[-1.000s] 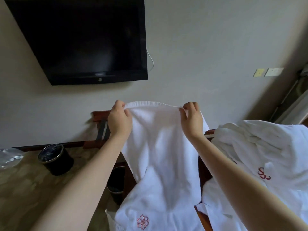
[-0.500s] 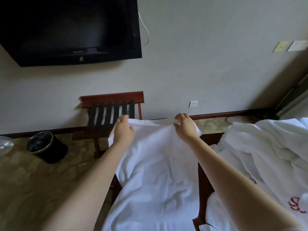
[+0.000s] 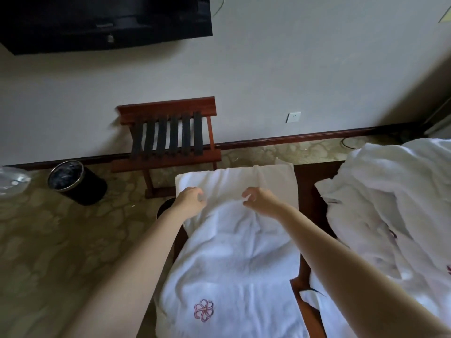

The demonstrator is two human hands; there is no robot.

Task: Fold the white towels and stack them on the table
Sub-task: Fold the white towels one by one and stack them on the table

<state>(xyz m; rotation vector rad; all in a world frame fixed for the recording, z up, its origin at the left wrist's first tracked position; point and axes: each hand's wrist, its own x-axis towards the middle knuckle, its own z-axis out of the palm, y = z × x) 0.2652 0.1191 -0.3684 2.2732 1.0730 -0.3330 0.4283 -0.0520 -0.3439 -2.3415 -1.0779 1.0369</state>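
A white towel [image 3: 234,252] with a pink flower emblem [image 3: 203,310] lies spread lengthwise on the dark wooden table [image 3: 308,184], its far edge flat near the table's far end. My left hand [image 3: 191,200] and my right hand [image 3: 260,201] hover just above the towel's far part, a short way back from that edge. The fingers of both are loosely curled with no cloth between them. A heap of unfolded white towels [image 3: 390,206] covers the table's right side.
A wooden luggage rack [image 3: 168,137] stands against the wall beyond the table. A black waste bin [image 3: 76,182] sits on the patterned floor at left, beside a clear plastic bag [image 3: 11,180]. A television [image 3: 105,20] hangs on the wall.
The towel, held up by its top edge a second ago, has been lowered and laid on the table. Both hands have let go of the edge and drawn back slightly.
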